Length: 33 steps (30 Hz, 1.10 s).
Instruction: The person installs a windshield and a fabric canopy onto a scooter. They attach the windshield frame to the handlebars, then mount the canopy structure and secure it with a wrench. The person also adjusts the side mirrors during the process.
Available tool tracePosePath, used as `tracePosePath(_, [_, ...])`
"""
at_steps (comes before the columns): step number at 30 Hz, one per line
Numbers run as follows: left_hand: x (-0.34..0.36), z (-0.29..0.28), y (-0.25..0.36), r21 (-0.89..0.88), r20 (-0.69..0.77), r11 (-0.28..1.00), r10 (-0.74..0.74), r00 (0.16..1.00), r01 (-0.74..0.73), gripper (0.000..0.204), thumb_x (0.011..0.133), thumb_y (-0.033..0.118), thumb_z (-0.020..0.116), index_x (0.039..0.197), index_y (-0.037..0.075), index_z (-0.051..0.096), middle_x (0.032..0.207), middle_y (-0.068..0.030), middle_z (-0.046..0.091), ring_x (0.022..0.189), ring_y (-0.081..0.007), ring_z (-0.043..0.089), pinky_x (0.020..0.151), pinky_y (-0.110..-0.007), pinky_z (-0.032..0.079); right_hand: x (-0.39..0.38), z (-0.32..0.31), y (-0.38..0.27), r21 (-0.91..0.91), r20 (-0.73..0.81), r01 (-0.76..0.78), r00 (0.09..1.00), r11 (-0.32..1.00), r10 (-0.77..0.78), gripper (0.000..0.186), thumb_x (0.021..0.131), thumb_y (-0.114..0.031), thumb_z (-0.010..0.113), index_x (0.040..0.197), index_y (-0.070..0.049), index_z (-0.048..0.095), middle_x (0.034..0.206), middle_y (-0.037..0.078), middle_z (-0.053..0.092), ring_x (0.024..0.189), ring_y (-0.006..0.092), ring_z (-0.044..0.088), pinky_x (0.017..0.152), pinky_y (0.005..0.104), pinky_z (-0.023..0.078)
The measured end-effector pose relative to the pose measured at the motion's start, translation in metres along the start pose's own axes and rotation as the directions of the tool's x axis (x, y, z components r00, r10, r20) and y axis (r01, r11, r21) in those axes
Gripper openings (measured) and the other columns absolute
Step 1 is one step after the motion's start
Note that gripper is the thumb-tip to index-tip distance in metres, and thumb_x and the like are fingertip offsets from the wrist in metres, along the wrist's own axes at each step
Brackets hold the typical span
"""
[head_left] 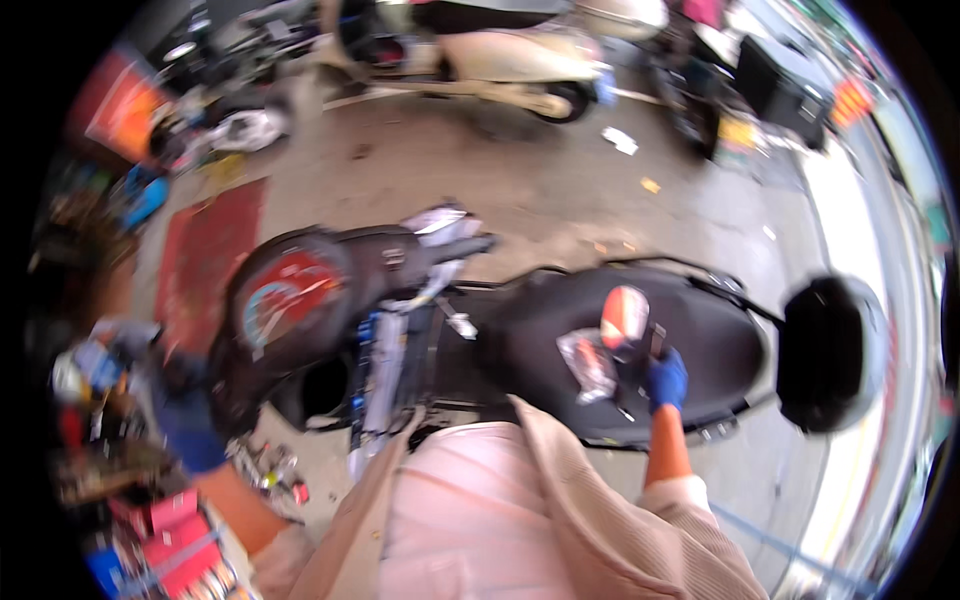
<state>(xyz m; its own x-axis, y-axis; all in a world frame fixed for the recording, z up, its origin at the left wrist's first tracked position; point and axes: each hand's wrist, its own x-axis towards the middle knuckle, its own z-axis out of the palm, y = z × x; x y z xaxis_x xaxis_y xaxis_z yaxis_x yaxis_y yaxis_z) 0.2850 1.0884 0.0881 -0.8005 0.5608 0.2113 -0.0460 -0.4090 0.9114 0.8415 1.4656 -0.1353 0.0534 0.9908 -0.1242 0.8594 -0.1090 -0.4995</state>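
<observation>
A dark scooter lies across the view, with its speedometer (290, 297) at the left and its black seat (715, 340) at the right. My right hand (667, 382), in a blue glove, is closed over the seat around a small dark object whose kind I cannot make out. Just beyond it is an orange-and-white lens-like part (624, 316). Beside that, a clear plastic packet (587, 366) rests on the seat. My left hand (192, 432), also blue-gloved, reaches down by the scooter's front end. Motion blur and dark shapes hide its fingers.
A cream scooter (515, 58) stands across the floor at the back. A black top box (826, 355) is fixed behind the seat. Red drawers (180, 535) and cluttered parts line the left. A red mat (208, 260) lies beyond the scooter's front.
</observation>
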Motion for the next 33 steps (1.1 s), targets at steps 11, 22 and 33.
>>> tracePosePath(11, [-0.02,0.085,0.044,0.825,0.54,0.063,0.206,0.816,-0.562,0.021,0.087,0.022,0.064,0.099,0.004,0.068,0.119,-0.0193,0.059,0.095,-0.0353,0.062,0.086,-0.036,0.05,-0.029,0.029,-0.283,0.687,0.333,0.36,0.616,0.631,-0.714,0.014,0.089,-0.008,0.057,0.099,0.0,0.062,0.089,0.014,0.066,0.078,0.0195,0.062,0.071,0.0317,0.049])
tracePosePath(22, [-0.085,-0.044,0.043,0.885,-0.443,0.063,0.42,0.792,0.462,0.026,0.088,0.032,0.061,0.091,0.006,0.067,0.085,-0.0149,0.066,0.082,-0.0344,0.063,0.074,-0.041,0.049,-0.285,0.06,-0.5,0.943,-0.126,0.23,-0.426,-0.242,-0.896,0.041,0.079,-0.014,0.059,0.12,-0.009,0.055,0.112,0.016,0.057,0.098,0.0324,0.056,0.085,0.0423,0.046])
tracePosePath(33, [-0.076,-0.063,0.04,0.691,-0.717,0.004,0.132,0.684,0.723,0.044,0.088,0.047,0.053,0.093,0.005,0.066,0.088,-0.0182,0.067,0.087,-0.0366,0.064,0.078,-0.044,0.049,-0.266,0.088,-0.578,0.866,0.497,0.184,-0.429,0.465,-0.754,0.025,0.094,-0.029,0.051,0.099,-0.005,0.059,0.097,0.01,0.064,0.071,0.0157,0.06,0.051,0.026,0.046])
